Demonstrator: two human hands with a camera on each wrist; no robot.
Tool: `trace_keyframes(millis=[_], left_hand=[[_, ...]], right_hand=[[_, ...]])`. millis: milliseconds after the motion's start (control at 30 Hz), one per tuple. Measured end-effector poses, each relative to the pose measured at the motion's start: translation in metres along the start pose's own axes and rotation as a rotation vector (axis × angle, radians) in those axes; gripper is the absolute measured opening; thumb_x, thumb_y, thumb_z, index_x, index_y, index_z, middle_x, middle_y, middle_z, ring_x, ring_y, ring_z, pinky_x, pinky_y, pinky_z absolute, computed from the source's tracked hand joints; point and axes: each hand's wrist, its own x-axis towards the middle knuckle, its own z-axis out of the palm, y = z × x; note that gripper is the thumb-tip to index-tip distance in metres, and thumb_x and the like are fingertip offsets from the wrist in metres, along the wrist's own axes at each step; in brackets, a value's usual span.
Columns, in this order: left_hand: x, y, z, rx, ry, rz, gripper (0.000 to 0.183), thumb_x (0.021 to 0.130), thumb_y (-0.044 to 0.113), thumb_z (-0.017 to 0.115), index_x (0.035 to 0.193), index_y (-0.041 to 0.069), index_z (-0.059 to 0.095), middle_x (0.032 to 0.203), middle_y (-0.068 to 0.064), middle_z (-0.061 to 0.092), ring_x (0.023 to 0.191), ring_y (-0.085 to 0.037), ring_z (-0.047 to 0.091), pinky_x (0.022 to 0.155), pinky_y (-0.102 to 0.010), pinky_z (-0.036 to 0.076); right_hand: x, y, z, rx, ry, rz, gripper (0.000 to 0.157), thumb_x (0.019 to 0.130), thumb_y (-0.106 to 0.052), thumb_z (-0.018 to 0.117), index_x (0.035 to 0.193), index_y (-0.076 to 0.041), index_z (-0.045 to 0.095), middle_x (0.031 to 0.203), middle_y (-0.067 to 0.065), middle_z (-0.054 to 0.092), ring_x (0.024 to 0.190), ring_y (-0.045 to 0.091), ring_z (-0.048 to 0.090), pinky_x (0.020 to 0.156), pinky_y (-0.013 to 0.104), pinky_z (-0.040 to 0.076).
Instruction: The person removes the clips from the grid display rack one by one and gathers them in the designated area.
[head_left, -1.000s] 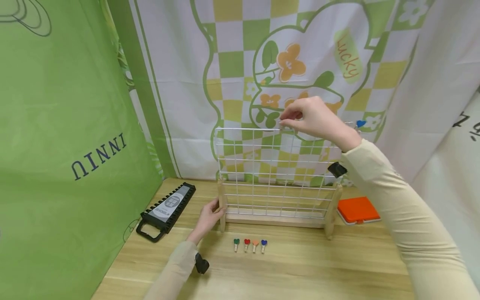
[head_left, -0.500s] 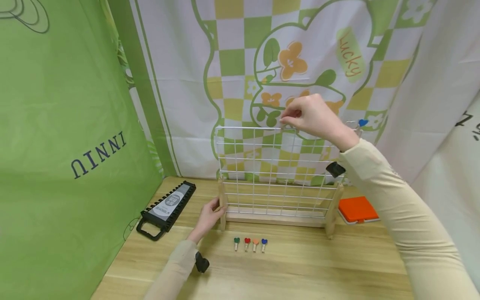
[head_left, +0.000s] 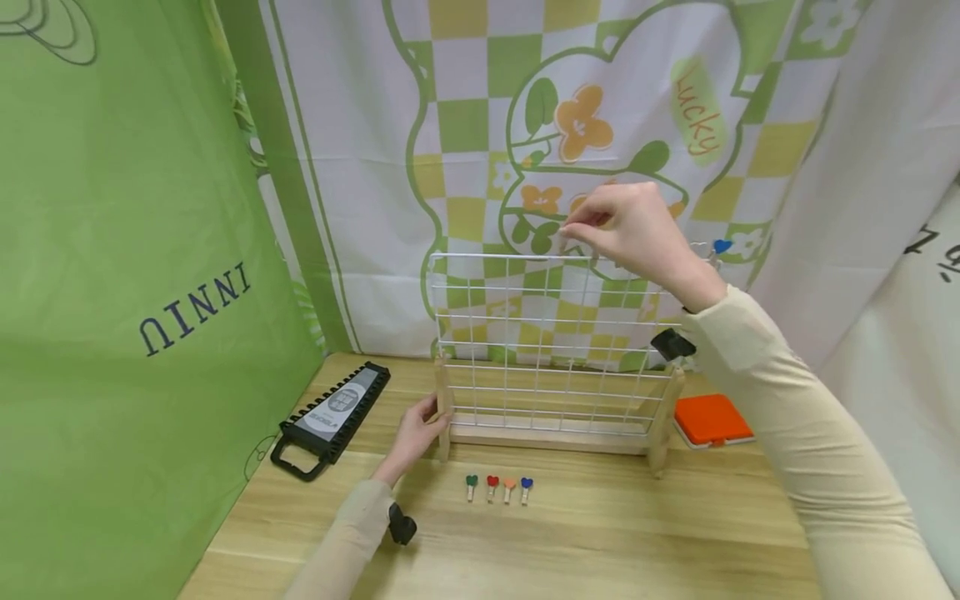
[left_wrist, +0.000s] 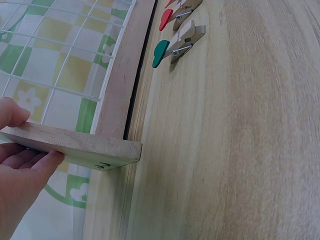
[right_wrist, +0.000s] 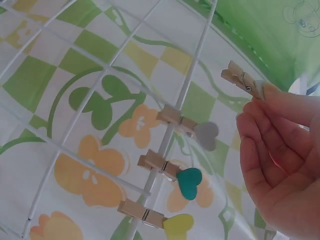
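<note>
My left hand [head_left: 412, 437] grips the left wooden post [left_wrist: 75, 142] of a stand that holds an upright white wire grid [head_left: 525, 321]. Its thumb is on one face and the fingers on the other. Above the grid's top bar, my right hand [head_left: 637, 225] pinches a small wooden clothespin [right_wrist: 242, 82] by its pale end; its jaws are off the bar. Clipped along that bar are clothespins with a grey heart [right_wrist: 206, 136], a teal heart [right_wrist: 190, 183] and a yellow heart [right_wrist: 178, 227]. A blue-heart clothespin [head_left: 722, 247] shows near the right end.
Several heart clothespins lie in a row before the stand, among them a green one [head_left: 471, 487] and a red one [head_left: 492, 488]. A black toothed rack with a handle [head_left: 333, 421] lies at the left, an orange case [head_left: 712, 419] at the right. Printed curtains [head_left: 360, 167] hang behind.
My right hand has risen slightly from the top bar, with the clothespin between its fingertips. The left hand keeps its hold on the post.
</note>
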Motion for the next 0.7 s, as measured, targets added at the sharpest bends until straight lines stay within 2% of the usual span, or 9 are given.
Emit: trace_keyframes(millis=[133,233,333,467,700], left_hand=[[-0.001,0.003,0.001,0.021,-0.001,0.006,0.054,0.095,0.0,0.059,0.144,-0.012,0.039,0.144,-0.033,0.047,0.136,-0.046,0.046,0.111,-0.053,0.044],[0.006,-0.016,0.003,0.013,0.013,0.008,0.055,0.095,0.002,0.06,0.145,-0.009,0.04,0.145,-0.031,0.048,0.137,-0.044,0.046,0.111,-0.053,0.044],[0.007,-0.019,0.004,0.0,0.017,0.001,0.055,0.095,0.003,0.062,0.145,-0.008,0.042,0.145,-0.03,0.049,0.137,-0.044,0.047,0.112,-0.053,0.044],[0.005,-0.016,0.003,-0.012,0.022,-0.006,0.056,0.093,0.002,0.062,0.144,-0.009,0.042,0.144,-0.031,0.049,0.136,-0.045,0.047,0.113,-0.053,0.042],[0.004,-0.014,0.003,-0.008,0.031,-0.014,0.056,0.092,0.002,0.062,0.144,-0.008,0.042,0.144,-0.03,0.049,0.136,-0.045,0.048,0.113,-0.053,0.042]], right_hand=[[-0.012,-0.005,0.0,0.033,-0.032,-0.018,0.004,0.087,-0.011,0.076,0.087,-0.008,0.079,0.081,0.005,0.076,0.071,0.016,0.068,0.07,0.015,0.053],[-0.025,-0.004,0.006,0.05,-0.055,-0.041,0.005,0.086,-0.01,0.077,0.088,-0.006,0.078,0.079,0.003,0.076,0.07,0.014,0.068,0.069,0.019,0.056],[-0.041,-0.001,0.016,0.072,-0.101,-0.038,0.004,0.086,-0.009,0.076,0.088,-0.006,0.078,0.079,0.003,0.076,0.069,0.013,0.068,0.069,0.026,0.059],[-0.065,0.005,0.039,0.125,-0.181,-0.002,0.004,0.086,-0.008,0.075,0.088,-0.006,0.078,0.081,0.005,0.077,0.07,0.015,0.07,0.068,0.031,0.062],[-0.111,0.008,0.09,0.206,-0.345,0.078,0.005,0.086,-0.01,0.076,0.087,-0.006,0.078,0.082,0.005,0.078,0.067,0.01,0.069,0.061,0.019,0.058]])
